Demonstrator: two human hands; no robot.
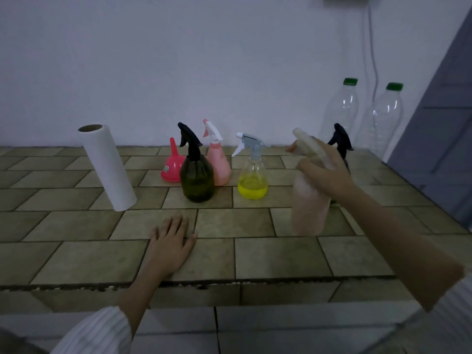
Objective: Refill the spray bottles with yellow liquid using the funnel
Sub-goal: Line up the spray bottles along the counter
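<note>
My right hand point(324, 172) grips the neck of a pale, blurred spray bottle point(310, 208), held just above the tiled counter at the right. My left hand point(171, 241) lies flat and open on the tiles near the front. Behind it stand a dark green spray bottle with a black trigger point(196, 177), a pink spray bottle point(218, 162) and a clear spray bottle point(252, 175) part full of yellow liquid. A pink funnel point(172, 164) rests upside down left of the green bottle. Another black-triggered bottle point(341, 141) is mostly hidden behind my right hand.
A white paper towel roll point(107, 167) stands leaning at the left. Two large clear plastic bottles with green caps point(341, 111) point(383, 121) stand against the wall at the back right. The counter's front edge point(204, 284) runs below my left hand. A grey panel point(444, 123) borders the right.
</note>
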